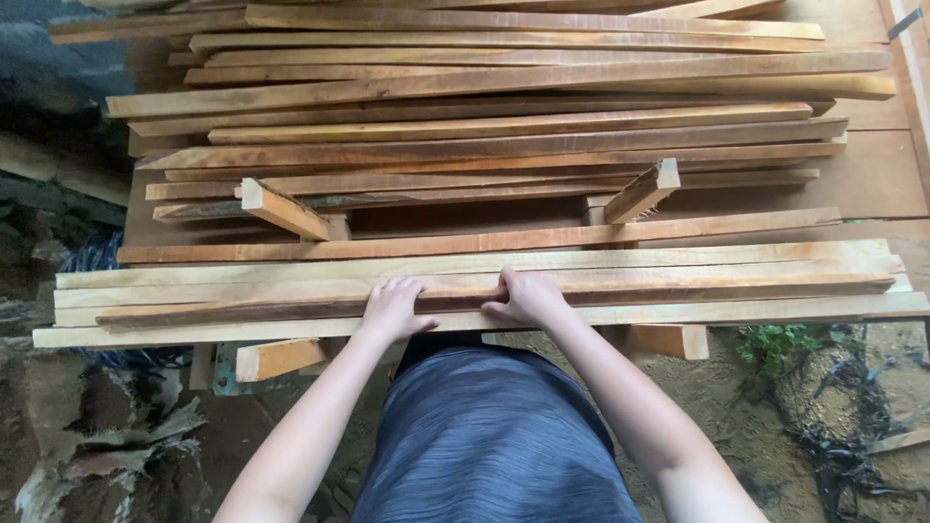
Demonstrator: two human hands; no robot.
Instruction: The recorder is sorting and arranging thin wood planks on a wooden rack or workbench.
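Two hands, left hand [392,308] and right hand [528,298], rest near mid-length on the front strips [678,281] of a stacked lot of long sawn wood strips, at the near edge of the desk [872,174]. Fingers [402,289] curled over a strip edge, gripping. Judged stiff, light, rough, splintery; best held near the middle for balance.

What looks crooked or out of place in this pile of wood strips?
Two short blocks sit askew among the long strips: one left of centre and one to the right, both angled across the lengthwise stack. The left hand and right hand rest on the near strips.
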